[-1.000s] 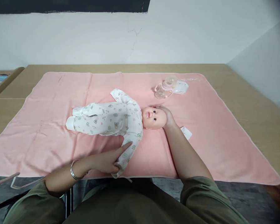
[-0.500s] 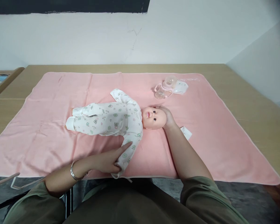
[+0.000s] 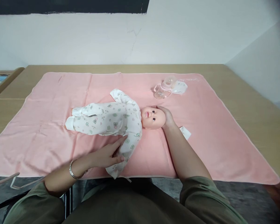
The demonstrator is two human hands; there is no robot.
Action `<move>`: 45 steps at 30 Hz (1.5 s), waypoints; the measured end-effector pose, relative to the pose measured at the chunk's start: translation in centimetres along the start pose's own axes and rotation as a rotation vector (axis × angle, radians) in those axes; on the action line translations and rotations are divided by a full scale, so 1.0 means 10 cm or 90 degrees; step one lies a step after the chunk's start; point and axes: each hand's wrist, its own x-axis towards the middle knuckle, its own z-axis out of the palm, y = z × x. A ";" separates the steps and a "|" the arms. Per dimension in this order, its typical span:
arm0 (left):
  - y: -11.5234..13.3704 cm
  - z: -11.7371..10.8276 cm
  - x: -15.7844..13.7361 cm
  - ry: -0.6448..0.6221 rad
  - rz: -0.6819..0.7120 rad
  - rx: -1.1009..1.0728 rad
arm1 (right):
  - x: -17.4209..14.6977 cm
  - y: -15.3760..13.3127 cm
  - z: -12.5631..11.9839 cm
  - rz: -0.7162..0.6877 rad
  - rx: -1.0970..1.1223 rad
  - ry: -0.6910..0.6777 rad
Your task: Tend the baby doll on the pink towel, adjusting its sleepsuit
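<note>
A baby doll [image 3: 107, 119] in a white printed long-sleeved bodysuit lies face up, its head to the right and feet to the left. My right hand [image 3: 167, 116] cups the crown of the doll's head [image 3: 154, 118] from the right; most of its fingers are hidden behind the head. My left hand [image 3: 109, 155], a silver bangle at its wrist, is at the doll's near sleeve [image 3: 132, 144]. Its thumb lies across the sleeve and its index finger reaches up to the underarm; the other fingers are largely hidden.
A pink blanket [image 3: 214, 133] covers much of the wooden table [image 3: 245, 90]. Behind the doll's head stand a clear two-handled baby bottle [image 3: 163, 90] and a white printed packet [image 3: 180, 87]. A small white piece [image 3: 185, 133] lies beside my right forearm. A wall borders the back.
My left hand has slid a little left and up along the near sleeve, off the cuff, and the cuff has shifted left. My right hand stays at the doll's head.
</note>
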 end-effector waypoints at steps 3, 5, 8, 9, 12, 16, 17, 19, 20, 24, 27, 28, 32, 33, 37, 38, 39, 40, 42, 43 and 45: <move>-0.06 0.04 0.04 0.092 0.011 -0.010 | 0.03 0.01 -0.03 -0.084 0.023 0.036; -0.10 0.08 0.09 0.185 0.012 0.008 | 0.06 0.01 -0.06 -0.140 0.051 0.054; -0.15 0.11 0.14 0.317 0.008 0.066 | 0.09 -0.02 -0.10 -0.184 0.076 0.094; -0.17 0.12 0.15 0.343 0.007 0.079 | 0.10 -0.03 -0.11 -0.189 0.080 0.105; -0.21 0.13 0.15 0.365 0.005 0.072 | 0.11 -0.07 -0.11 -0.187 0.104 0.111; -0.22 0.15 0.15 0.366 0.026 0.002 | 0.12 -0.08 -0.10 -0.177 0.119 0.122; -0.22 0.15 0.15 0.368 0.034 -0.008 | 0.12 -0.08 -0.10 -0.176 0.123 0.123; -0.21 0.16 0.15 0.369 0.043 -0.018 | 0.12 -0.06 -0.11 -0.176 0.131 0.120; -0.21 0.16 0.15 0.368 0.044 -0.022 | 0.12 -0.05 -0.11 -0.174 0.134 0.120; -0.24 0.16 0.15 0.380 0.039 -0.001 | 0.13 -0.02 -0.12 -0.177 0.151 0.138; -0.27 0.18 0.14 0.399 0.026 0.024 | 0.14 -0.02 -0.11 -0.178 0.169 0.154; -0.28 0.18 0.14 0.403 0.020 0.027 | 0.14 -0.02 -0.11 -0.176 0.170 0.159; -0.29 0.18 0.14 0.412 -0.002 0.041 | 0.14 -0.03 -0.11 -0.179 0.161 0.173; -0.29 0.17 0.15 0.413 -0.005 0.049 | 0.14 -0.04 -0.11 -0.178 0.161 0.176; -0.30 0.17 0.15 0.422 0.000 0.077 | 0.14 -0.05 -0.10 -0.169 0.165 0.197; -0.30 0.17 0.15 0.428 0.002 0.078 | 0.14 -0.05 -0.10 -0.171 0.165 0.199; -0.31 0.17 0.15 0.434 0.002 0.076 | 0.13 -0.05 -0.10 -0.176 0.163 0.200; -0.31 0.17 0.16 0.439 0.003 0.075 | 0.13 -0.06 -0.09 -0.181 0.160 0.199; -0.31 0.17 0.16 0.444 0.015 0.074 | 0.12 -0.06 -0.09 -0.191 0.152 0.201; -0.31 0.17 0.16 0.444 0.024 0.075 | 0.12 -0.06 -0.08 -0.192 0.147 0.204; -0.31 0.16 0.17 0.445 0.042 0.077 | 0.11 -0.06 -0.08 -0.191 0.140 0.206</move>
